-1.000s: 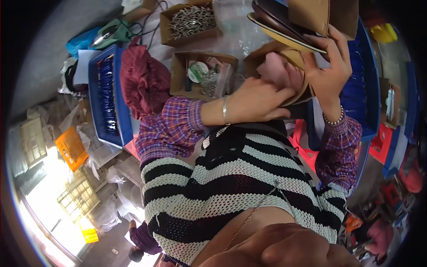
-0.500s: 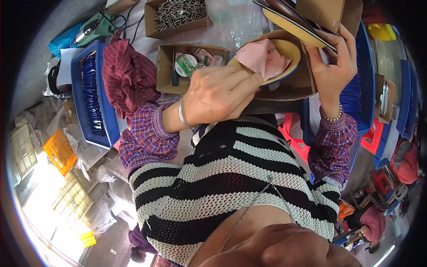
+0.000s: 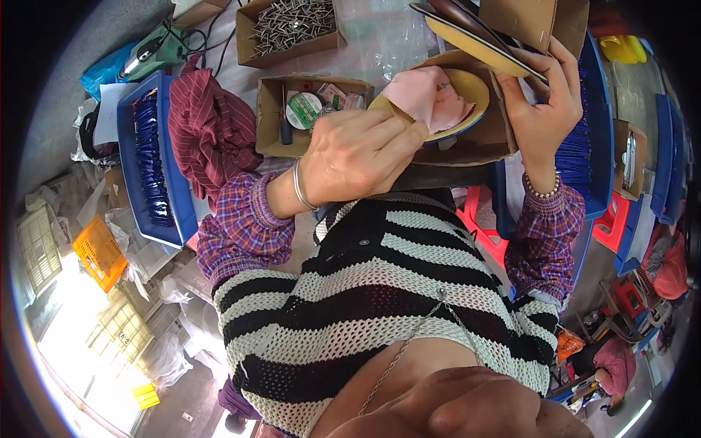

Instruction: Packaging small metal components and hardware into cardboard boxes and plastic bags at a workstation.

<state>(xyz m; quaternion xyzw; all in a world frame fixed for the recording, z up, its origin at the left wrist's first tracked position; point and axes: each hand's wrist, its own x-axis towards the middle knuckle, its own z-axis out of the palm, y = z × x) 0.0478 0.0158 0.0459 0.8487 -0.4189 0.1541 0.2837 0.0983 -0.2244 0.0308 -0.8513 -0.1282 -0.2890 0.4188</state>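
While the left hand [image 3: 358, 157] pinches a yellow oval shell [image 3: 477, 86] at upper centre, the right hand [image 3: 544, 109] clamps stacked shells [image 3: 476, 45] upper right.

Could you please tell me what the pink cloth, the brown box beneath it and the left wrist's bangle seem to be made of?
Pink cloth: thin, matte fabric, fibre unclear; it drapes in folds and has a zigzag edge.
Box: apparently cardboard, dull brown, with plain folded walls.
Bangle: probably metal, polished, from its silvery shine.
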